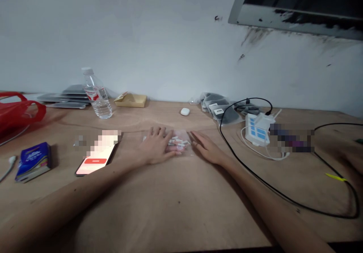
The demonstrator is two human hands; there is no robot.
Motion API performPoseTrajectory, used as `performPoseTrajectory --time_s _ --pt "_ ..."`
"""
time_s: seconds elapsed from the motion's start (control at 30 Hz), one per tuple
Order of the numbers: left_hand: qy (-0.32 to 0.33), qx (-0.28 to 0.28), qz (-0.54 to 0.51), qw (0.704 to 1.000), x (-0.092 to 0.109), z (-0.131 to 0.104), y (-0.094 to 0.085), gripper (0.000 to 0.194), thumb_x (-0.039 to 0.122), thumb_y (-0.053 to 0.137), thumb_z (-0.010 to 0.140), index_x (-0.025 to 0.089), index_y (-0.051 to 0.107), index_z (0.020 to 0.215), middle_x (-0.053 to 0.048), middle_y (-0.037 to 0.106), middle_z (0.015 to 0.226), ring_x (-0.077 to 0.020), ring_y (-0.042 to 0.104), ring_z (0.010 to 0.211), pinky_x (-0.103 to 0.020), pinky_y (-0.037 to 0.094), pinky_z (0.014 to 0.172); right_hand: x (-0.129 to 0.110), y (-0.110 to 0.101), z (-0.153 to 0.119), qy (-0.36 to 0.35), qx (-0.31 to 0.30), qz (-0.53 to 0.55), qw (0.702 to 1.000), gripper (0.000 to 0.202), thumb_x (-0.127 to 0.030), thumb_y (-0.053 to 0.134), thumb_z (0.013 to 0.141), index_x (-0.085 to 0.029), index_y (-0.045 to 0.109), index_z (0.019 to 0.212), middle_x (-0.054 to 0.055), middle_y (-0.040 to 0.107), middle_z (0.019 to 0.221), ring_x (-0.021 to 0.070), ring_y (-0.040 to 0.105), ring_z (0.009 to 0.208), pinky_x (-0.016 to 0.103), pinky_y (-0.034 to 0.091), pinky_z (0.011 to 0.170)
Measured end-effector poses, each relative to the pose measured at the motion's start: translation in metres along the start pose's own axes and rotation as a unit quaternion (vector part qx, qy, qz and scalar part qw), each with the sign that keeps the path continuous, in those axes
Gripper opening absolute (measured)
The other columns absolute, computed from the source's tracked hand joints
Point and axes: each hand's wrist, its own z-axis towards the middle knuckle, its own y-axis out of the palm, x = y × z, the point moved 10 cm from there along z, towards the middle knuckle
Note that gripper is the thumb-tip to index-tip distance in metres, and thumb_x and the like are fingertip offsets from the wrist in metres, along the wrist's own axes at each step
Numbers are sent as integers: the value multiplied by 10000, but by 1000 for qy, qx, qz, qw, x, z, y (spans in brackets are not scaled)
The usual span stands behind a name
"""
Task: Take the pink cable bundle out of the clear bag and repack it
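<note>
A clear plastic bag with several small white and pinkish pieces inside lies flat on the wooden table. My left hand rests palm down over the bag's left part, fingers spread, hiding that side of it. Beside the bag's right edge is my right hand, its fingers stretched out towards the bag and nothing held in them.
On the left are a lit phone, a blue tissue pack and a red bag. Behind stand a water bottle, an open box and a white case. A power strip and looping black cable lie right.
</note>
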Motion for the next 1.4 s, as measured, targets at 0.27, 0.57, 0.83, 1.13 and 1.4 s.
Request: performPoseTrajectory --time_s 0.27,0.57,0.83,1.13,1.4 --pt "1 -2 -24 1000 -2 -2 -4 782 752 310 934 162 441 1429 -203 505 1385 -394 466 1253 -574 331 1057 1 -2 0 32 7 99 995 466 -493 401 1015 -214 626 1312 136 626 1382 302 568 1299 564 407 1127" --pt "3 -6 -31 999 -1 -2 0 787 767 312 926 202 431 1460 -196 480 1427 -403 438 1309 -587 290 1092 7 -3 -4 110 18 356 928 554 -593 522 957 -291 518 1421 105 599 1436 281 522 1365 527 362 1168" --pt "4 -19 -27 999 1 -2 5 826 783 326 921 236 357 1538 -211 372 1558 -442 304 1445 -650 200 1130 -18 9 -4 35 -34 226 973 705 -661 532 921 -251 459 1491 144 501 1519 334 467 1402 591 348 1161" --pt "16 -25 -50 998 -5 -2 10 780 743 343 937 267 331 1555 -197 368 1566 -430 296 1459 -678 175 1126 -43 23 -9 -28 -74 -3 997 890 -615 548 929 -210 156 1618 157 309 1632 389 287 1494 632 299 1184" --pt "31 -40 -40 998 -10 -3 -2 764 744 324 944 300 322 1565 -163 409 1545 -410 405 1382 -570 307 1083 -28 22 -9 12 -47 -50 998 829 -627 471 964 -194 190 1614 172 322 1622 405 310 1480 636 312 1170"
